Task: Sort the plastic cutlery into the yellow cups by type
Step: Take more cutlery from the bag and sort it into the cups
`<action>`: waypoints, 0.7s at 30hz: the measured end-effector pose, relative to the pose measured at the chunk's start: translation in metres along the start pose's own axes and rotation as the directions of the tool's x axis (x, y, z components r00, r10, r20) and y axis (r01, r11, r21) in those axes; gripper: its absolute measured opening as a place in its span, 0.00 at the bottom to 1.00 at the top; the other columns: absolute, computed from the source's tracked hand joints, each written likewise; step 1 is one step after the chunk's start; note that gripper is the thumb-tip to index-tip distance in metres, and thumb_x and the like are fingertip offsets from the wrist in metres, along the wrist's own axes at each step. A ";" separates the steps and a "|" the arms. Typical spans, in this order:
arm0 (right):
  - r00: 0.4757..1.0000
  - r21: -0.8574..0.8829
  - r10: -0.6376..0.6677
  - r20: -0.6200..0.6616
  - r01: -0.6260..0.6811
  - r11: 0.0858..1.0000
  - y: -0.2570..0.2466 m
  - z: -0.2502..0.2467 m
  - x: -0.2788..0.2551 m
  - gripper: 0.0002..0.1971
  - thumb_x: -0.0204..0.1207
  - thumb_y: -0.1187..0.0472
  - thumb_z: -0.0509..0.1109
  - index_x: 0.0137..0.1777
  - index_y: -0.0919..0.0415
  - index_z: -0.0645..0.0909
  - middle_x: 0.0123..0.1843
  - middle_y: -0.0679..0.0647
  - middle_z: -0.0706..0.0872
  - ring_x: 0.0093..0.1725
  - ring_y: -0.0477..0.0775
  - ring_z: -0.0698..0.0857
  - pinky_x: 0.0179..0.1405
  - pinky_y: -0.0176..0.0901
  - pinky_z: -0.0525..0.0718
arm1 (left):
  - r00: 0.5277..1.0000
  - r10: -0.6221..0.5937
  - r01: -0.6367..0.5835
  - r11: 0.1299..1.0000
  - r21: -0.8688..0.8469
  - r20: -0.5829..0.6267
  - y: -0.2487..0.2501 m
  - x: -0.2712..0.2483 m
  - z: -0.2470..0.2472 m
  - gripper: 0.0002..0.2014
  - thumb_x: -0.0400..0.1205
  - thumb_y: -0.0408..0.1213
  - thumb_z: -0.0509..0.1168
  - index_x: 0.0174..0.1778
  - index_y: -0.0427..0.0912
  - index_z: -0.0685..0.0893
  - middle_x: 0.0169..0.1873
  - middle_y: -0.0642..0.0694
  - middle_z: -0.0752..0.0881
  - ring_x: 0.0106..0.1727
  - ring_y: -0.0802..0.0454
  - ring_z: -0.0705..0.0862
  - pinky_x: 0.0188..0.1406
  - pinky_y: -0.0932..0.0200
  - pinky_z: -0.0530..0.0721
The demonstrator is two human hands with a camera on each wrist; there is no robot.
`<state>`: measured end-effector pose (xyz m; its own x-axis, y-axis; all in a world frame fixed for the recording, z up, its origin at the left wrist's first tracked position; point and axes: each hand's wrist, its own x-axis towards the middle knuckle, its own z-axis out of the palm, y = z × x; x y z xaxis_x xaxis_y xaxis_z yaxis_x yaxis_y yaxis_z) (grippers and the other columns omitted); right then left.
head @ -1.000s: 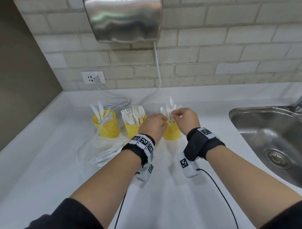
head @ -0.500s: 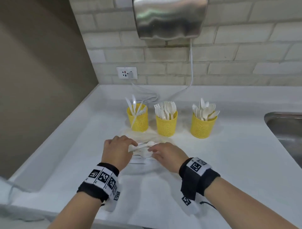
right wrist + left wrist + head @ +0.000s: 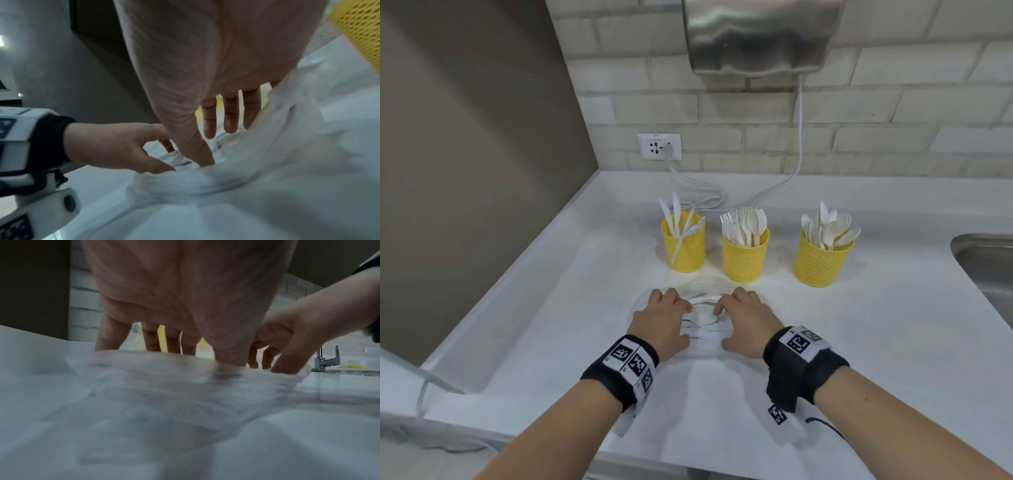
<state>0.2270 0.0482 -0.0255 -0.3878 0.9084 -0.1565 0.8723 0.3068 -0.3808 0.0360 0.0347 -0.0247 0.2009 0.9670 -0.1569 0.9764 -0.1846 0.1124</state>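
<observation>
Three yellow mesh cups stand in a row at the back. The left cup (image 3: 683, 246) holds knives, the middle cup (image 3: 745, 260) forks, the right cup (image 3: 822, 263) spoons. In front of them a clear plastic bag (image 3: 702, 349) lies on the counter with white plastic cutlery (image 3: 703, 318) inside. My left hand (image 3: 671, 311) reaches into the bag, with its fingers and thumb curled around cutlery at the left side of the pile. On the right side, my right hand (image 3: 736, 310) touches the pile with fairly straight fingers (image 3: 231, 116). The bag's rim (image 3: 185, 363) hides the fingertips.
A steel sink (image 3: 986, 260) lies at the right, with its faucet (image 3: 327, 360) behind it. A hand dryer (image 3: 756, 34) hangs on the brick wall, its cable running to a socket (image 3: 659, 146). A brown wall (image 3: 465, 171) borders the counter on the left.
Both hands left the spoon cup and came back down to the bag. A piece that they held up between them half a second ago is down on the pile again.
</observation>
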 end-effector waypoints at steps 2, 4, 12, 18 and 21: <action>1.000 -0.003 0.012 0.005 -0.012 1.000 0.002 0.004 -0.003 0.24 0.67 0.56 0.74 0.64 0.49 0.73 0.63 0.50 0.70 0.65 0.55 0.69 0.62 0.49 0.73 | 0.998 -0.007 0.007 1.000 0.003 0.059 0.000 0.005 -0.001 0.33 0.74 0.54 0.67 0.75 0.51 0.68 0.68 0.51 0.69 0.69 0.47 0.65 0.57 0.47 0.83; 1.000 0.012 0.013 0.009 -0.013 1.000 0.007 0.007 -0.008 0.24 0.67 0.55 0.73 0.63 0.48 0.74 0.63 0.50 0.71 0.65 0.55 0.69 0.64 0.48 0.73 | 0.993 0.007 -0.009 1.000 0.018 0.114 0.001 0.009 -0.004 0.39 0.70 0.57 0.67 0.77 0.52 0.65 0.70 0.52 0.67 0.70 0.47 0.65 0.60 0.46 0.81; 0.999 0.122 0.021 -0.028 -0.018 0.992 0.015 0.005 -0.019 0.20 0.70 0.57 0.72 0.63 0.50 0.76 0.61 0.50 0.73 0.64 0.53 0.72 0.66 0.46 0.74 | 0.985 -0.009 -0.012 0.992 0.123 0.170 0.004 0.020 0.004 0.37 0.68 0.57 0.66 0.73 0.52 0.64 0.67 0.49 0.66 0.66 0.44 0.66 0.56 0.40 0.83; 0.997 0.176 0.036 -0.069 -0.023 0.984 0.017 0.000 -0.024 0.18 0.72 0.57 0.72 0.62 0.51 0.76 0.60 0.50 0.74 0.62 0.52 0.73 0.64 0.45 0.75 | 0.988 0.006 -0.026 0.991 0.132 0.154 0.010 0.026 0.002 0.33 0.71 0.56 0.67 0.69 0.44 0.70 0.66 0.46 0.68 0.67 0.44 0.67 0.58 0.44 0.82; 0.994 0.206 0.050 -0.098 -0.028 0.978 0.020 -0.002 -0.027 0.17 0.73 0.58 0.71 0.62 0.52 0.76 0.57 0.49 0.73 0.60 0.51 0.74 0.62 0.45 0.76 | 0.988 0.013 -0.036 0.988 0.148 0.156 0.011 0.027 0.002 0.32 0.73 0.56 0.66 0.67 0.41 0.71 0.65 0.44 0.69 0.67 0.43 0.67 0.59 0.45 0.81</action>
<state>0.2559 0.0301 -0.0271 -0.3129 0.9460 -0.0848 0.8027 0.2156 -0.5561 0.0527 0.0585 -0.0296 0.2235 0.9252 -0.3066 0.9694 -0.2436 -0.0286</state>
